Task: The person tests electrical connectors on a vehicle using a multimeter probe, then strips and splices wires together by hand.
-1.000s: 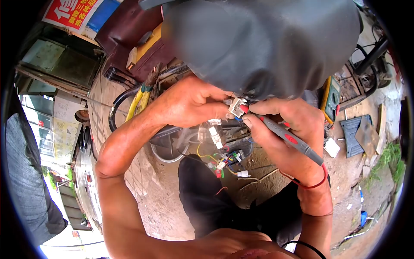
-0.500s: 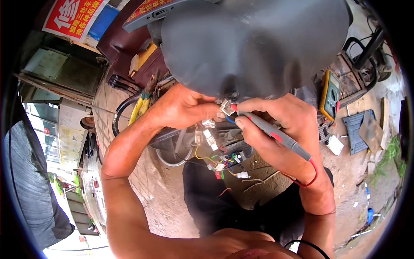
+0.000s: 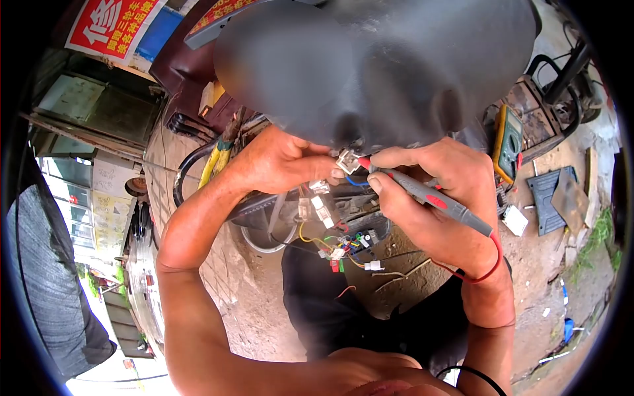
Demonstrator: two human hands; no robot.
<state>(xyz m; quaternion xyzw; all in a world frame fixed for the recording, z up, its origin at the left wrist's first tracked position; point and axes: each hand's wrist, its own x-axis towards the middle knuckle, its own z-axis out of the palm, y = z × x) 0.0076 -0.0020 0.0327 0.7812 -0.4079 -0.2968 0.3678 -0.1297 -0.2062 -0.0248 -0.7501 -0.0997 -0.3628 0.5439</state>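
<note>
A large, smooth, black seat-like form (image 3: 396, 72) fills the top. Low to its right, a dark grey plastic tray-like piece (image 3: 540, 198) carries an overlapping flat brown sheet (image 3: 570, 203). Just right of the form, a yellow casing (image 3: 500, 135) holds a green-faced multimeter (image 3: 510, 148). Below the form, the right hand (image 3: 462, 175) pinches a grey, red-marked pen-shaped probe (image 3: 456, 210); the left hand's (image 3: 281, 162) thumb and fingers grip a small white plastic connector housing (image 3: 347, 162). The probe's red end meets this housing; its depth inside cannot be told.
</note>
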